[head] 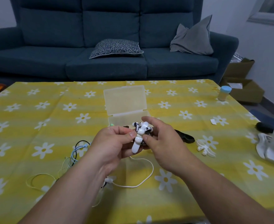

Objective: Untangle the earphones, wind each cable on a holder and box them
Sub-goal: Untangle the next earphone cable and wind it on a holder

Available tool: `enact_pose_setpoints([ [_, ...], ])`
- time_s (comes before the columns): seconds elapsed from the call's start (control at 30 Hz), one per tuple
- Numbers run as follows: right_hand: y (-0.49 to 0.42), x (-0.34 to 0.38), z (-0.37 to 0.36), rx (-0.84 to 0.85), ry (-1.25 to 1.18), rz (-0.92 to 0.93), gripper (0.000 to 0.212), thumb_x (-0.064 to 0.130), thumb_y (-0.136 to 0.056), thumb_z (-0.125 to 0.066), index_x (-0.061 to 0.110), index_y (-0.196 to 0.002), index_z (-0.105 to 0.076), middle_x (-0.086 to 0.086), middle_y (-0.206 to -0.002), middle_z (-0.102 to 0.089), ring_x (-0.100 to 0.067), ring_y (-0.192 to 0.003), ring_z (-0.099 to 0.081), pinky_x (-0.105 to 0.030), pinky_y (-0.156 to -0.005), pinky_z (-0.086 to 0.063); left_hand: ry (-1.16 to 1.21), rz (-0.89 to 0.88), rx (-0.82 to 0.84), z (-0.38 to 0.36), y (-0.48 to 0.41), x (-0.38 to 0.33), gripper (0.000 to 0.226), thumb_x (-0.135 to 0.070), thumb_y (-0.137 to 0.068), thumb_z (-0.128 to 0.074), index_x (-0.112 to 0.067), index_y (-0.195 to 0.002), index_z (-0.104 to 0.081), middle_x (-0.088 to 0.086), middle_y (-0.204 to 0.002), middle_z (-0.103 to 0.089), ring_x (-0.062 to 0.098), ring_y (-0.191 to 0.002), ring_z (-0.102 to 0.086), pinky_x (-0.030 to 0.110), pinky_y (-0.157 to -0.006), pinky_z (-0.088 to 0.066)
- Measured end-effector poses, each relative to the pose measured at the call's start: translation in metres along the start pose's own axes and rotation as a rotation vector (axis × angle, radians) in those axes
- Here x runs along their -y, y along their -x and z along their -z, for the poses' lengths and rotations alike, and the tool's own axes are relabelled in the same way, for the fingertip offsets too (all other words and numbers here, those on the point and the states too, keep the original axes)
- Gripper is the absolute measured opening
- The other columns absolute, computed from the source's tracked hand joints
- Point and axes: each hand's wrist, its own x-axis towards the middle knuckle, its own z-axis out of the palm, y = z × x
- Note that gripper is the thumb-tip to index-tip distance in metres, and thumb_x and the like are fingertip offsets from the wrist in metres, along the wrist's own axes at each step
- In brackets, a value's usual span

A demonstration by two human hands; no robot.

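- Two loose lengths lie nearest on the yellow daisy tablecloth [36, 110]: a white cable [142, 181] looping under the wrists, and a mixed heap of loose cables [73, 152] in black, pale blue and pale green to the left, not yet sorted.
- Above the cloth, the left hand [115, 143] pinches a white holder [137, 143] between thumb and curled fingers, its long end pointing down toward the palm.
- The right hand [162, 143] cups the bundle from the other side, thumb against the winding and fingers curled behind it; the black-and-white earphones [135, 124] sit wrapped on the holder with the buds poking up at the top.
- The step in hand looks like finishing this wind. Next, the free end probably needs tucking so the coil holds, then the bundle goes into the box.
- Just past the hands, a black holder [185, 137] and a spare white holder [204, 148] lie on the cloth to the right.
- The clear box [125, 101] stands open right behind the hands, lid tipped back; its tray is partly hidden by the fingers, so what it holds is unclear.
- How the cable end is secured is hidden inside the grip.
- Farther off stand a blue-capped bottle [224, 93] and a dark sofa [100, 29].
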Motion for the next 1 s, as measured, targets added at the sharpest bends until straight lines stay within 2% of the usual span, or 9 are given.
enact_pose_setpoints([
  [0.3, -0.010, -0.009, -0.025, 0.021, 0.055, -0.095, 0.054, 0.014, -0.093, -0.057, 0.035, -0.141, -0.046, -0.002, -0.128, -0.062, -0.018, -0.109, -0.065, -0.041, -0.095, -0.054, 0.085, 0.071, -0.165, 0.006, -0.009, 0.014, 0.017, 0.006, -0.086, -0.065, -0.007, -0.092, -0.056, 0.015, -0.076, -0.072, 0.028, -0.060, -0.068, 0.048, -0.063, -0.058],
  [0.47, -0.021, -0.014, -0.038, 0.009, -0.011, -0.260, 0.053, 0.036, -0.075, -0.060, 0.029, -0.128, -0.056, -0.007, -0.119, -0.067, -0.024, -0.101, -0.068, -0.047, -0.091, -0.055, -0.023, -0.012, -0.358, 0.004, -0.015, 0.025, 0.015, 0.006, -0.087, -0.065, -0.008, -0.088, -0.058, 0.017, -0.083, -0.070, 0.027, -0.062, -0.065, 0.046, -0.064, -0.060],
  [0.57, -0.029, -0.009, -0.038, 0.007, -0.214, -0.297, 0.021, 0.009, -0.083, -0.058, 0.023, -0.095, -0.068, -0.010, -0.095, -0.074, -0.022, -0.077, -0.067, -0.042, -0.076, -0.059, -0.219, -0.178, -0.449, 0.003, -0.020, 0.026, 0.015, 0.001, -0.085, -0.069, -0.013, -0.080, -0.065, 0.011, -0.076, -0.070, 0.030, -0.069, -0.068, 0.053, -0.075, -0.060],
  [0.63, -0.036, -0.005, -0.038, 0.041, -0.304, -0.289, 0.026, 0.000, -0.086, -0.054, 0.017, -0.096, -0.071, -0.011, -0.088, -0.074, -0.022, -0.070, -0.063, -0.037, -0.066, -0.053, -0.355, -0.259, -0.488, 0.003, -0.023, 0.023, 0.014, -0.005, -0.080, -0.075, -0.018, -0.076, -0.068, 0.003, -0.071, -0.071, 0.027, -0.070, -0.070, 0.047, -0.073, -0.060],
  [0.7, -0.043, -0.002, -0.036, 0.040, -0.333, -0.311, 0.027, 0.006, -0.089, -0.057, 0.022, -0.109, -0.065, -0.010, -0.101, -0.074, -0.023, -0.084, -0.070, -0.040, -0.073, -0.057, -0.443, -0.314, -0.529, 0.003, -0.024, 0.019, 0.014, -0.010, -0.077, -0.077, -0.019, -0.073, -0.067, -0.002, -0.069, -0.071, 0.023, -0.071, -0.070, 0.036, -0.067, -0.057],
  [0.77, -0.049, 0.003, -0.035, 0.056, -0.366, -0.312, 0.027, 0.011, -0.089, -0.059, 0.018, -0.115, -0.065, -0.011, -0.105, -0.073, -0.022, -0.092, -0.071, -0.041, -0.082, -0.058, -0.481, -0.370, -0.501, 0.004, -0.027, 0.014, 0.016, -0.008, -0.078, -0.076, -0.018, -0.071, -0.067, -0.003, -0.066, -0.070, 0.019, -0.067, -0.070, 0.029, -0.060, -0.053],
  [0.83, -0.056, 0.006, -0.035, 0.070, -0.384, -0.249, 0.016, 0.009, -0.092, -0.059, 0.012, -0.102, -0.071, -0.010, -0.095, -0.077, -0.021, -0.085, -0.072, -0.038, -0.081, -0.059, -0.438, -0.391, -0.362, 0.003, -0.031, 0.009, 0.021, 0.004, -0.081, -0.069, -0.017, -0.075, -0.068, -0.003, -0.067, -0.071, 0.013, -0.065, -0.070, 0.021, -0.058, -0.052],
  [0.93, -0.069, 0.006, -0.031, -0.038, -0.353, -0.196, 0.013, 0.010, -0.095, -0.061, 0.015, -0.093, -0.073, -0.001, -0.074, -0.073, -0.020, -0.070, -0.068, -0.031, -0.069, -0.059, -0.308, -0.370, -0.192, 0.007, -0.038, 0.000, 0.035, 0.019, -0.082, -0.056, -0.013, -0.092, -0.068, 0.000, -0.084, -0.074, 0.010, -0.077, -0.070, 0.015, -0.066, -0.052],
  [1.0, -0.082, 0.000, -0.025, -0.139, -0.170, -0.162, 0.007, 0.020, -0.093, -0.066, 0.017, -0.093, -0.073, 0.000, -0.074, -0.071, -0.023, -0.071, -0.070, -0.038, -0.072, -0.059, -0.292, -0.373, -0.210, 0.014, -0.042, -0.006, 0.034, 0.015, -0.086, -0.058, -0.015, -0.101, -0.064, 0.002, -0.094, -0.074, 0.011, -0.084, -0.070, 0.013, -0.071, -0.052],
])
